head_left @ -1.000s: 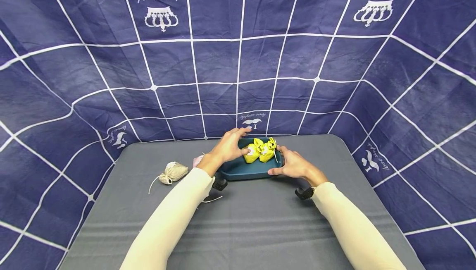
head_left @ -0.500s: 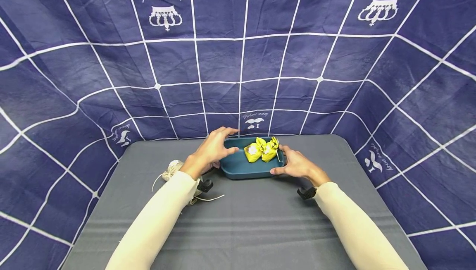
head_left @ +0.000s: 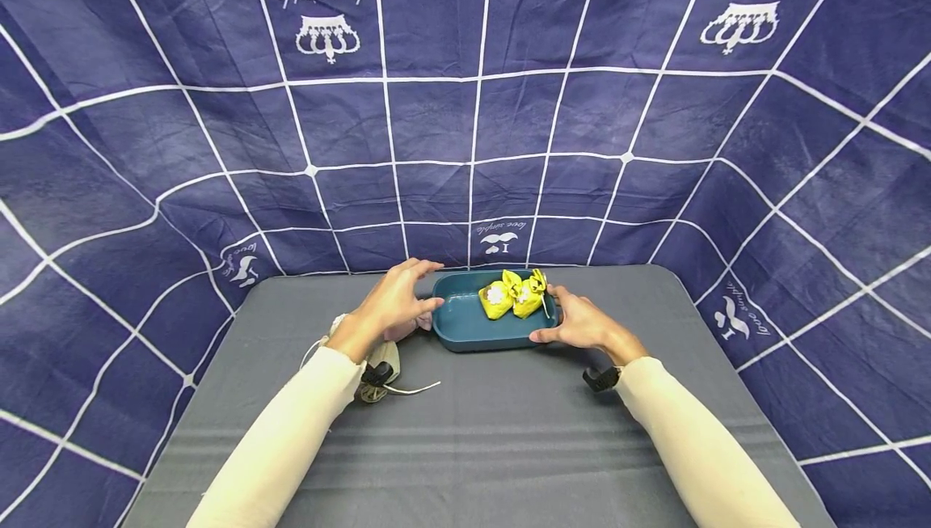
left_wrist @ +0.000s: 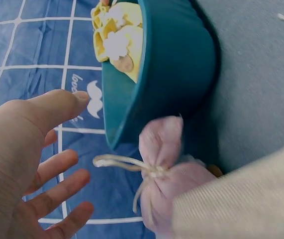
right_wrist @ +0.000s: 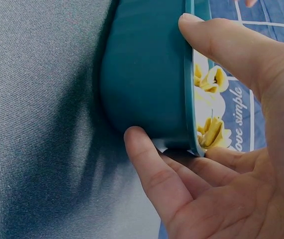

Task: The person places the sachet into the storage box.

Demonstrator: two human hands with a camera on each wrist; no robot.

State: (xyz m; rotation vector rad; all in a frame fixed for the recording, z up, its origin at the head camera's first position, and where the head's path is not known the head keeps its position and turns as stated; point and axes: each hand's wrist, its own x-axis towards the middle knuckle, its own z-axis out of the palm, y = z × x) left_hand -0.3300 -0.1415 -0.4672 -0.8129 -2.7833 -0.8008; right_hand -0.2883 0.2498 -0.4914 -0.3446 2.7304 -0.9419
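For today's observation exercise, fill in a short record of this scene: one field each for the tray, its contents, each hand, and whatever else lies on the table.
Tray: teal tray on the grey table, near its far edge
Contents: two yellow pouches at the tray's right end
Right hand: right hand grips the tray's right end, thumb on the rim, fingers along the wall
Left hand: left hand open, fingers spread, beside the tray's left end, not touching it
Beside tray: pink pouch with a cream drawstring
Under left forearm: beige pouch, partly hidden

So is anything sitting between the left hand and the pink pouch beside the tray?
Nothing visible. The left hand hovers open just past the pink pouch, with only bare gap between its fingers and the drawstring. The pouch lies against the tray, which the right hand grips.
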